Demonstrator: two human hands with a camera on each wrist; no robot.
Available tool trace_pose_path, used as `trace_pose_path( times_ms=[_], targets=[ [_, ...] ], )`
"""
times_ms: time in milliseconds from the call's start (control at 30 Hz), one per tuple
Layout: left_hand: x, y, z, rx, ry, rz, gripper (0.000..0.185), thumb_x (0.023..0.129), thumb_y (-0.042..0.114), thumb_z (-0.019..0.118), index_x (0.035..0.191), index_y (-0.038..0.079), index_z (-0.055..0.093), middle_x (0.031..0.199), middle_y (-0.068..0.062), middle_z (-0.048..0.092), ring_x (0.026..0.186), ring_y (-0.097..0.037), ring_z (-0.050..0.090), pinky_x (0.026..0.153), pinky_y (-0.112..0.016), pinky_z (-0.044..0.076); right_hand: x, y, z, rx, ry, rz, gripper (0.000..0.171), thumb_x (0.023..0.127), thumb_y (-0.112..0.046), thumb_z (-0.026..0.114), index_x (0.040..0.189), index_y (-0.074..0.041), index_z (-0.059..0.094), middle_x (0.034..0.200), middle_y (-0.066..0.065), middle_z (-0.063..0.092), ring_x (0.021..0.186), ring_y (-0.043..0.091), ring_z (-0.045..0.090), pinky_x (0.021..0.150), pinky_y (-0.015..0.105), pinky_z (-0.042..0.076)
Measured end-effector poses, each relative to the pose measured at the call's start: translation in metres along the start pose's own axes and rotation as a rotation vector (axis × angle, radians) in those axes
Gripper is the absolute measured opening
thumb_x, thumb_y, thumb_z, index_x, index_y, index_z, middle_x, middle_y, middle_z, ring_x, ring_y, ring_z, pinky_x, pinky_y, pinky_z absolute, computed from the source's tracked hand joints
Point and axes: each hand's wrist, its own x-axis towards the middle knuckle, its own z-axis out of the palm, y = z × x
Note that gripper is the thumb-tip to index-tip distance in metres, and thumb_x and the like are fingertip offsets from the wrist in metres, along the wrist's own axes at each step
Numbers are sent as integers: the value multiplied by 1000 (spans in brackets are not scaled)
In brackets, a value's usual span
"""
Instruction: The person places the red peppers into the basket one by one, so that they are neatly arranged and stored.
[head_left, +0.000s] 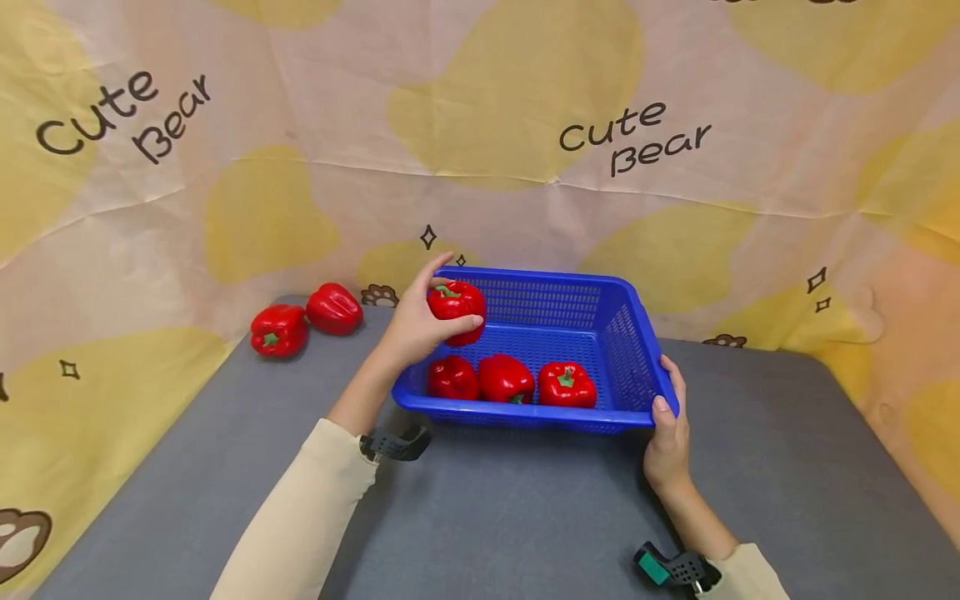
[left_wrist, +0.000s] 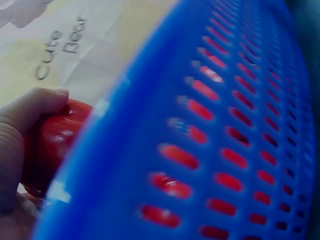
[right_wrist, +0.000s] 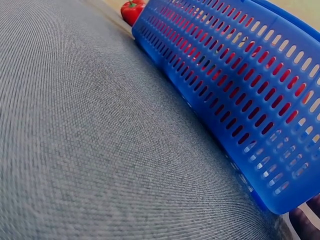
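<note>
A blue slotted basket (head_left: 622, 333) stands on the grey table, tilted up toward me at its near edge. Three red bell peppers (head_left: 507, 379) lie along its near wall. My left hand (head_left: 420, 321) grips another red pepper (head_left: 457, 307) just over the basket's left rim; the left wrist view shows that pepper (left_wrist: 50, 145) behind the blue wall (left_wrist: 200, 140). My right hand (head_left: 667, 425) holds the basket's near right corner, thumb over the rim. In the right wrist view the basket's wall (right_wrist: 235, 85) fills the upper right, with a fingertip (right_wrist: 305, 222) under its corner.
Two more red peppers (head_left: 279, 330) (head_left: 334, 308) lie on the table's far left, by the printed backdrop. One of them (right_wrist: 131, 10) shows past the basket in the right wrist view. The grey table (head_left: 525, 517) stretches toward me.
</note>
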Motion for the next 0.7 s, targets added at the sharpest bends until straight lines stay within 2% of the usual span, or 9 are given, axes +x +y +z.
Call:
trace_pose_path(
  times_ms=[67, 200, 400, 533, 700],
  targets=[
    [4, -2, 5, 66, -29, -1, 95, 80, 24, 83, 159, 30, 30, 145, -15, 49, 131, -34, 53, 98, -52, 57, 0, 0, 0, 0, 3, 5, 58, 100, -32, 30, 158, -27, 32, 157, 6, 40, 129, 8, 45, 103, 16, 38],
    [7, -4, 13, 214, -71, -22, 101, 77, 30, 84, 161, 27, 27, 143, -15, 49, 129, -35, 54, 98, -52, 57, 0, 1, 0, -6, 0, 11, 58, 100, -32, 31, 158, -27, 32, 157, 7, 39, 129, 8, 45, 103, 16, 38],
    [8, -7, 21, 350, -136, -16, 96, 77, 33, 84, 158, 21, 34, 143, -15, 47, 128, -33, 55, 96, -52, 58, 0, 1, 0, -5, 2, -1, 58, 100, -31, 31, 158, -27, 32, 157, 8, 41, 129, 7, 46, 103, 16, 38],
    [8, -8, 24, 418, -109, 5, 88, 78, 35, 83, 154, 21, 41, 143, -13, 50, 126, -33, 55, 94, -52, 59, 1, 0, 0, 2, 7, -10, 58, 100, -30, 31, 158, -26, 33, 157, 9, 41, 129, 7, 47, 103, 16, 39],
    [8, -8, 25, 484, -75, 14, 89, 77, 36, 84, 154, 23, 41, 148, -12, 53, 129, -33, 56, 98, -52, 57, 1, -1, 0, 1, -5, 2, 58, 100, -31, 31, 158, -27, 31, 158, 7, 39, 130, 8, 46, 102, 15, 39]
  ],
)
